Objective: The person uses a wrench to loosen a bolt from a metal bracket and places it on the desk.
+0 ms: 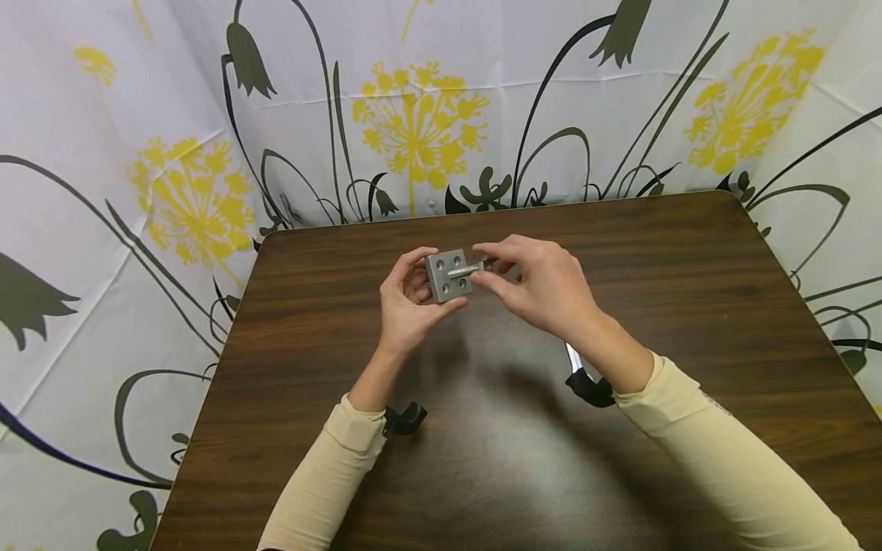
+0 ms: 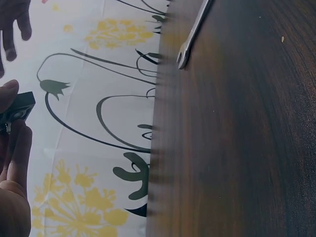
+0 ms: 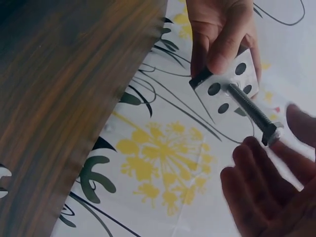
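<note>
My left hand point(image 1: 406, 302) grips a grey square metal block point(image 1: 443, 287) by its edges, thumb along one side and fingers on the other. The block has several round holes, and a threaded bolt point(image 3: 252, 109) stands out from the middle of its face. At the bolt's outer end is a hex head point(image 3: 271, 134). Around that end my right hand point(image 1: 544, 279) is spread, thumb and fingers loosely bent. In the right wrist view a gap shows between the fingertips point(image 3: 251, 143) and the hex head. Both hands are raised over the table.
On the dark wood-grain table point(image 1: 331, 306) lies a silver open-ended wrench point(image 2: 193, 34), partly hidden under the right forearm in the head view. Black wrist mounts point(image 1: 591, 389) sit below both wrists. Behind the table hangs a flower-printed curtain point(image 1: 441, 46).
</note>
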Demonstrator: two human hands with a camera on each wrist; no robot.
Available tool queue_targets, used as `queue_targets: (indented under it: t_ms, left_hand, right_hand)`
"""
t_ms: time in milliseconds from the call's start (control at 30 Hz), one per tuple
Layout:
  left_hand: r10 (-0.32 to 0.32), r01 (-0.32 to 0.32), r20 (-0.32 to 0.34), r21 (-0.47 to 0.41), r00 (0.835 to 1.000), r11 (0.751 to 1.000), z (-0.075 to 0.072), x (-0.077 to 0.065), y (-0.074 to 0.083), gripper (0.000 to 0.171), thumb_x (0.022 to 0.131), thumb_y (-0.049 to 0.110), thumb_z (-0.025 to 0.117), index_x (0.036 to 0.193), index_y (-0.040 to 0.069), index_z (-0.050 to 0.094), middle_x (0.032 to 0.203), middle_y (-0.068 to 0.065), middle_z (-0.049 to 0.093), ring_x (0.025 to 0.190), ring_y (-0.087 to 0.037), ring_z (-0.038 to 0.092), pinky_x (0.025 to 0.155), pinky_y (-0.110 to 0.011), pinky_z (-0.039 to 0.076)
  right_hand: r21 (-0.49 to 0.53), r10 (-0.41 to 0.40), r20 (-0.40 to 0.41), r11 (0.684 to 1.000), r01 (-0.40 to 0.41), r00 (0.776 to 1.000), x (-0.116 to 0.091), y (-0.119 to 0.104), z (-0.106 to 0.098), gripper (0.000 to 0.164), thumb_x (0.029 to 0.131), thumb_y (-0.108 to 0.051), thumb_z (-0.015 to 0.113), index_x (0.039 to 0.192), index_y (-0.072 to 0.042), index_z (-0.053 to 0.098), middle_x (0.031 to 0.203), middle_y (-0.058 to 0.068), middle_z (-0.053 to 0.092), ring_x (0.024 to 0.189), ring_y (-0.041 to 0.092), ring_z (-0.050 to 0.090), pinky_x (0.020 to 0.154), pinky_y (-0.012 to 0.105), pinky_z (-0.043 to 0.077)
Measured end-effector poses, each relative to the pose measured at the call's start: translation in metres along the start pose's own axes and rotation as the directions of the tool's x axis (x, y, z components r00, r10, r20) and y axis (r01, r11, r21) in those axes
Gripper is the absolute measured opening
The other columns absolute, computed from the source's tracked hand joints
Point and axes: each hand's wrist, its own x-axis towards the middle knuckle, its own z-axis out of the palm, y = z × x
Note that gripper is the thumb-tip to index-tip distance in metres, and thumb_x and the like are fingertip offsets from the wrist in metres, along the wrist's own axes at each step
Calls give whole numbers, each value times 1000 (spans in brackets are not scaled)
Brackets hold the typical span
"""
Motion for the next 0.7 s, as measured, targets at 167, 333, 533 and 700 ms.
queue_targets:
  t_ms: [167, 333, 533, 700]
  left_hand:
    - [5, -5, 3, 8, 1000, 1000, 0, 0, 0, 77, 58, -23, 83, 127, -5, 53, 111, -18, 63, 96, -30, 67, 78, -43, 58]
    - [1, -1, -2, 1, 1000, 1000, -1, 0, -1, 78, 57, -23, 83, 126, -1, 55, 110, -18, 63, 95, -29, 67, 78, -42, 58]
    - [4, -4, 4, 5, 1000, 1000, -1, 1, -1, 78, 58, -23, 83, 127, -7, 51, 110, -19, 63, 95, -29, 67, 78, -42, 58]
    - [0, 0, -4, 8, 1000, 1000, -1, 0, -1, 78, 57, -24, 82, 126, -5, 53, 108, -18, 62, 95, -29, 67, 78, -41, 58]
  right_hand:
    - [-13, 78, 34, 997, -78, 996, 1, 0, 0, 27, 92, -36, 70, 109, -16, 76, 84, -6, 71, 67, 8, 61, 56, 32, 46]
    - [-1, -40, 57, 999, 40, 998, 0, -1, -2, 28, 87, -20, 77, 114, -17, 74, 95, -6, 69, 72, 10, 62, 61, 32, 49]
    - [-10, 52, 1, 999, -52, 999, 1, -3, 0, 30, 88, -37, 74, 111, -17, 76, 83, -7, 71, 68, 7, 62, 55, 32, 46]
    - [-15, 7, 26, 1000, -6, 1000, 1, -3, -1, 23, 88, -26, 76, 109, -16, 76, 87, -7, 70, 68, 9, 60, 57, 31, 47]
